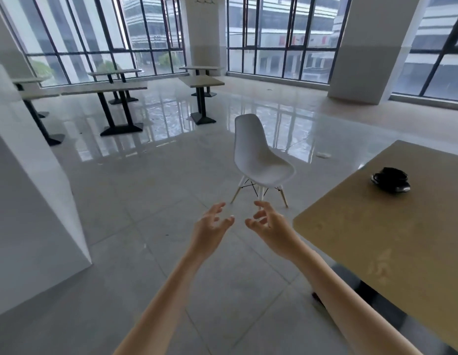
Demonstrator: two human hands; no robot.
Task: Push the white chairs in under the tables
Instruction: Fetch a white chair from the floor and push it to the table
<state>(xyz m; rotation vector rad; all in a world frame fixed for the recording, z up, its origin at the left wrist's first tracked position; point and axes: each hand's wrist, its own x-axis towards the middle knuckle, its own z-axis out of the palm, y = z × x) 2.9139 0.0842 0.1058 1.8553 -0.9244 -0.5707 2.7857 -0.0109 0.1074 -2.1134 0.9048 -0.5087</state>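
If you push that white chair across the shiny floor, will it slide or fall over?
The white chair probably slides easily: the tiled floor looks glossy. Its thin moulded shell suggests it is light. Pushed high on the backrest it might tip, since its legs are slim and splayed; lower is likely safer.

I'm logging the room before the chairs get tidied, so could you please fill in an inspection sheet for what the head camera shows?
Surface: glossy tiled floor, reflecting the windows.
Job's things: one white chair standing free on the floor, seat turned toward the near table, not pushed under it.
Clutter: a dark object on the near table; too unclear to name.
Grippers: left hand and right hand both open, empty, stretched toward the chair without touching it.
Cables: nothing seen.
Surroundings: several far tables without chairs, white pillars, tall windows.
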